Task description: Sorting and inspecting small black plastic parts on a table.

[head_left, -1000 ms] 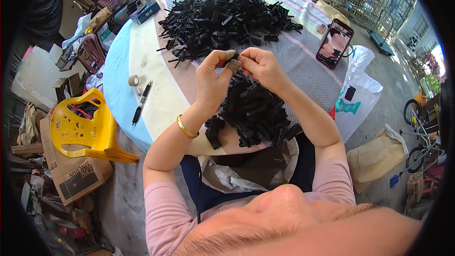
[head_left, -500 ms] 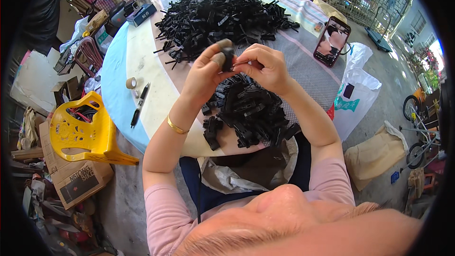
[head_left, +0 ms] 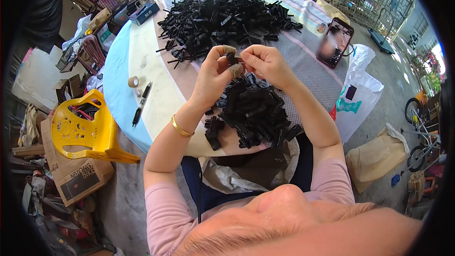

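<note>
Between the two piles, my hands meet above the round table. My left hand (head_left: 212, 77), with tan tape wrapped on its thumb and a finger, pinches a small black plastic part (head_left: 232, 59). Fingertips of my right hand (head_left: 271, 68) are closed against the part's right side; whatever thin piece they grip is too small to make out. Just below both hands lies a heap of black plastic parts (head_left: 256, 111). A bigger mound of black pieces with thin strips sticking out (head_left: 220, 21) covers the far side of the table.
The cloth-covered table (head_left: 163, 90) carries a tape roll (head_left: 133, 82), a black-and-white marker pen (head_left: 141, 104), a small blue box (head_left: 144, 13) and a propped phone (head_left: 334, 42). A yellow chair (head_left: 85, 125) stands left. White plastic bags (head_left: 362, 85) and a tan sack (head_left: 377, 159) are right.
My left hand has turned, bringing the black part lower and its thumb nearer me. My right hand has closed in against the part. The whole view has shifted slightly.
</note>
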The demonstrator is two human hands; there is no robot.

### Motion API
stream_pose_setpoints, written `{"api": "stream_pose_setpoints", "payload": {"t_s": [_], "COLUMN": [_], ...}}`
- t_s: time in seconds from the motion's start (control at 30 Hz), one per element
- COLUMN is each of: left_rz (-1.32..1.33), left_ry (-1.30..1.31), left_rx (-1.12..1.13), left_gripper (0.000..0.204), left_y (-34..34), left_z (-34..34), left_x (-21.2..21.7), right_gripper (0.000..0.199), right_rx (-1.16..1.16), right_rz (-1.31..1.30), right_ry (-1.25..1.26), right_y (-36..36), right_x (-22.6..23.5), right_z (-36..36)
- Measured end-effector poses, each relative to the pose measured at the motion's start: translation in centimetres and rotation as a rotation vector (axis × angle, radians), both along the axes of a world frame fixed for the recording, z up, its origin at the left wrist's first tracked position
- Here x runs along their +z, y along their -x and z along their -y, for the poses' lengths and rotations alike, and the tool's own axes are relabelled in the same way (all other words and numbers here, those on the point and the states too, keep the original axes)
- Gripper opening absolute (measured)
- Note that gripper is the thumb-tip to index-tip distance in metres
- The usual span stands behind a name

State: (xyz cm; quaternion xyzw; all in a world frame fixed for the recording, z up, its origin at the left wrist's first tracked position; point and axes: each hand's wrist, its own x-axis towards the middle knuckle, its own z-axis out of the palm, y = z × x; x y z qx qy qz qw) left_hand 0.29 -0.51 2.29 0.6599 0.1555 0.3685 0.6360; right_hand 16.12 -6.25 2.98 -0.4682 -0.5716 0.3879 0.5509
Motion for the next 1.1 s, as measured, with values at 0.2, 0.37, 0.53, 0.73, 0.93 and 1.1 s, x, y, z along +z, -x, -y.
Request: {"api": "stream_pose_setpoints", "payload": {"t_s": [0.2, 0.37, 0.53, 0.73, 0.93, 1.1], "left_rz": [0.017, 0.021, 0.013, 0.049, -0.281, -0.006], "left_ry": [-0.034, -0.046, -0.208, -0.36, -0.487, -0.211], "left_rx": [0.023, 0.033, 0.142, 0.295, 0.243, -0.096], "left_gripper": [0.031, 0.03, 0.022, 0.019, 0.036, 0.048], "left_y": [0.2, 0.0, 0.1, -0.3, 0.5, 1.2], "left_z": [0.1, 0.3, -0.1, 1.0, 0.1, -1.9], "left_x": [0.2, 0.1, -0.3, -0.3, 0.9, 1.3], "right_gripper": [0.021, 0.021, 0.019, 0.018, 0.019, 0.025], "right_rx": [0.071, 0.051, 0.031, -0.036, -0.053, -0.071], "right_rz": [-0.03, 0.035, 0.03, -0.002, 0.101, -0.128], "right_ry": [0.037, 0.03, -0.004, -0.046, -0.086, -0.164], "right_y": [0.0, 0.0, 1.1, 1.7, 0.2, -1.8], "right_x": [0.2, 0.4, 0.5, 0.3, 0.2, 0.6], "right_z": [0.1, 0.2, 0.6, 0.8, 0.2, -0.3]}}
